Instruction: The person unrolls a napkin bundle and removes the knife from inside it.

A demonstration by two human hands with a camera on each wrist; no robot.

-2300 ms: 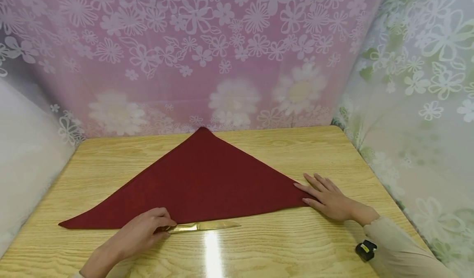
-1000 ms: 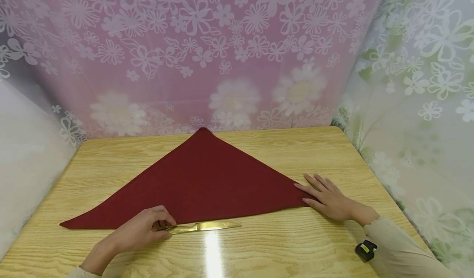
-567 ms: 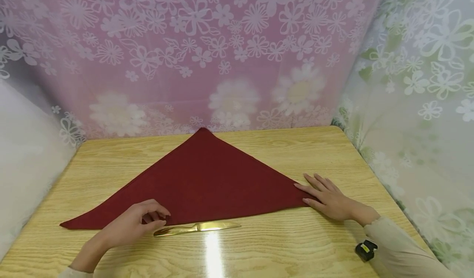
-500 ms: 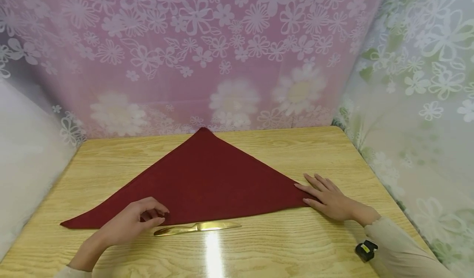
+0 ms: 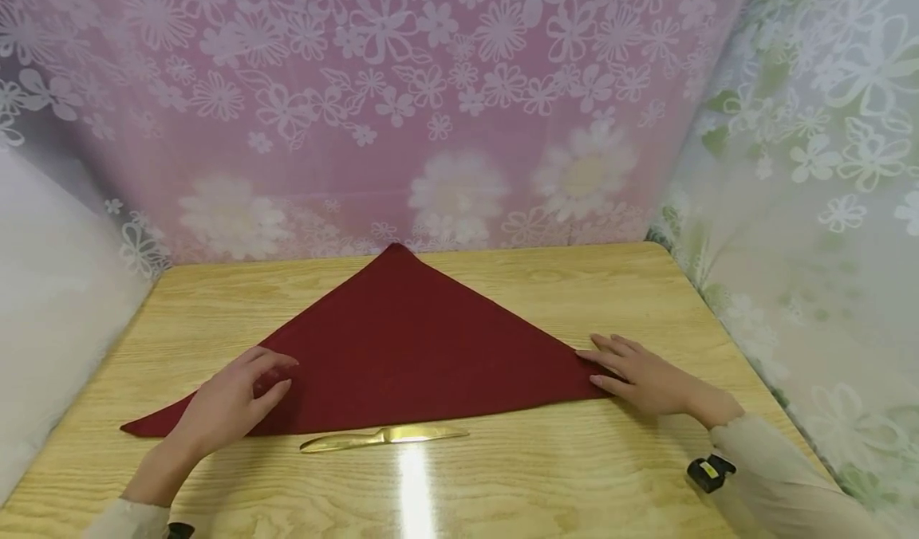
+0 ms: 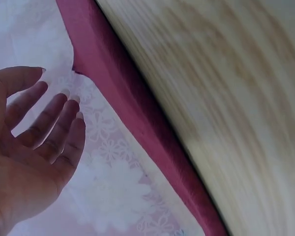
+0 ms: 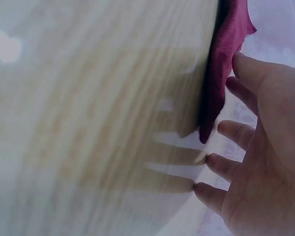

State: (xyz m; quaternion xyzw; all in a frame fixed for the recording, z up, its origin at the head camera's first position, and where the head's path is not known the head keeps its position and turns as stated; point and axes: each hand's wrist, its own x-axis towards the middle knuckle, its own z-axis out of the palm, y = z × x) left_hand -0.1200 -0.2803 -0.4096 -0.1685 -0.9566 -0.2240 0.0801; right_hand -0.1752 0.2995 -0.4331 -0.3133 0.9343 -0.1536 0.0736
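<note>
A dark red cloth [image 5: 416,340], folded into a triangle, lies on the wooden table with its peak at the far edge. Along its near side lies a gold table knife [image 5: 384,438], blade to the right, with no hand on it. Over the left part of the cloth is my left hand [image 5: 230,403], fingers loosely bent and holding nothing; the left wrist view shows its palm and spread fingers. At the right corner, my right hand [image 5: 649,375] touches the cloth with its fingertips. In the right wrist view its thumb is right at the cloth [image 7: 226,59].
Pink flowered fabric [image 5: 345,124] hangs behind the far table edge. Pale flowered fabric [image 5: 804,268] closes off the right side, and a white sheet [image 5: 57,316] the left. Bare wood of the table [image 5: 531,475] shows in front of the knife.
My left hand has let go of the knife's handle and moved left and away over the cloth. My right hand has drawn slightly right, its fingers more bent. Cloth and knife lie as before.
</note>
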